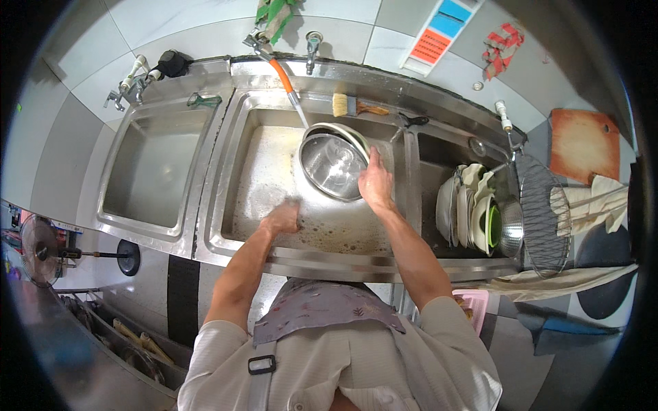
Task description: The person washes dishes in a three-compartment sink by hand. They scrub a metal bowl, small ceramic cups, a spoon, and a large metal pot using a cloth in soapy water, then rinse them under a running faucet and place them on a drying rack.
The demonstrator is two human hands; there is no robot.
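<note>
In the middle stainless steel sink, filled with sudsy water, a round metal bowl leans against a pale-rimmed bowl behind it. My right hand grips the right edge of these bowls. Lower left of them, my left hand reaches into the water with its fingers under the surface; whether it holds anything is hidden. From the tap, an orange hose with a metal end runs water down beside the bowls' upper left rim.
A wooden-handled brush and a black-handled tool lie on the back ledge. Stacked dishes and a metal colander stand in the right sink. A green peeler rests on the left sink's corner. A wire rack leans at right.
</note>
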